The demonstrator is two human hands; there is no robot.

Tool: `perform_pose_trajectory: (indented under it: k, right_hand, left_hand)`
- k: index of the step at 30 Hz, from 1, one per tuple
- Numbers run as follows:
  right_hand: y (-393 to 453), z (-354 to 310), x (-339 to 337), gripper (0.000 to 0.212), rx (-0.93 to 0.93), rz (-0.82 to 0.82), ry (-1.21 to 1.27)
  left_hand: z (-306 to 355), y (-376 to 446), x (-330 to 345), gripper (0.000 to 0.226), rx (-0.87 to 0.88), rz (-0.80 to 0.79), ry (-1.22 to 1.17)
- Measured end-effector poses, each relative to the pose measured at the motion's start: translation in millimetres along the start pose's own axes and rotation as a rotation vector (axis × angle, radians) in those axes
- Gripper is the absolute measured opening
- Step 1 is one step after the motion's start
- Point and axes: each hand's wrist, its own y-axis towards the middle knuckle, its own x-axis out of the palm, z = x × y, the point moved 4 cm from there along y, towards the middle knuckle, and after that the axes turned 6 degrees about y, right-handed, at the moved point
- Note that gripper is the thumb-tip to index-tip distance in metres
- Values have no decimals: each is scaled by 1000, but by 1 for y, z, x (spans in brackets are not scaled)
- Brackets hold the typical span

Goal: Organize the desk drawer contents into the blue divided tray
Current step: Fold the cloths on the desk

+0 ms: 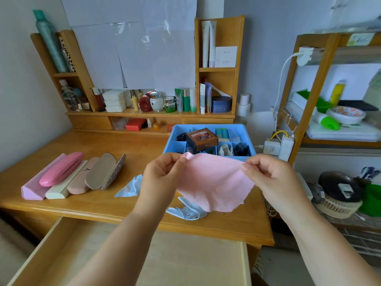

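Along the back of the desk I see a wooden shelf unit (218, 65) with a row of jars and tubes, a dark blue jar (221, 104) in its right cubby and a red box (136, 124) on the low ledge. White paper sheets (134, 42) hang on the wall. To my right stands a wooden rack (309, 83) holding a white bowl (346, 114), with a white power strip (285, 147) beside it.
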Motion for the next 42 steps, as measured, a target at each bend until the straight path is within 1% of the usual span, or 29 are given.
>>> perform_pose_trajectory:
  k: [3,9,11,15,18,20,23,25,27,28,30,31,33,35,39,42]
  right_hand:
    - [3,-1,-11,11,-12,47,66]
    - [13,39,-10,10,190,-44,-101]
    - [17,55,-7,11,225,-45,-126]
    - [26,78,-1,11,229,-32,-178]
    - [26,91,0,12,223,-40,-181]
    - [22,97,-1,13,220,-56,-190]
    - [15,105,-4,16,224,-119,-214]
    - [9,111,-5,21,240,-173,-201]
    - [2,118,-7,25,254,-208,-200]
    - [-2,122,-7,25,251,-231,-229]
    - [-12,128,-4,26,236,-297,-310]
    - [-17,131,-2,27,224,-332,-346]
    - [-25,137,3,21,191,-372,-393]
    - [-28,141,4,17,160,-360,-405]
    - [-31,143,3,16,140,-330,-395]
    - [-34,146,4,16,156,-358,-403]
  left_hand:
    - [-8,4,10,21,-24,-15,-64]
    - [-53,11,43,22,-253,-140,-12]
    - [-67,14,50,20,-267,-127,35]
    - [-85,25,58,19,-283,-93,96]
    - [-94,27,67,13,-353,-131,-8]
    - [-96,23,70,11,-357,-153,-54]
    - [-96,10,68,12,-262,-215,6]
    - [-95,-6,70,16,-157,-268,69]
    - [-97,-21,74,31,-31,-307,189]
    - [-98,-26,77,34,42,-319,272]
    - [-102,-32,80,32,176,-334,421]
    - [-104,-33,81,29,216,-341,471]
    - [-109,-33,80,25,249,-357,528]
    - [-111,-31,81,24,264,-367,548]
    - [-113,-29,81,22,281,-401,574]
    - [-115,-30,80,22,318,-449,607]
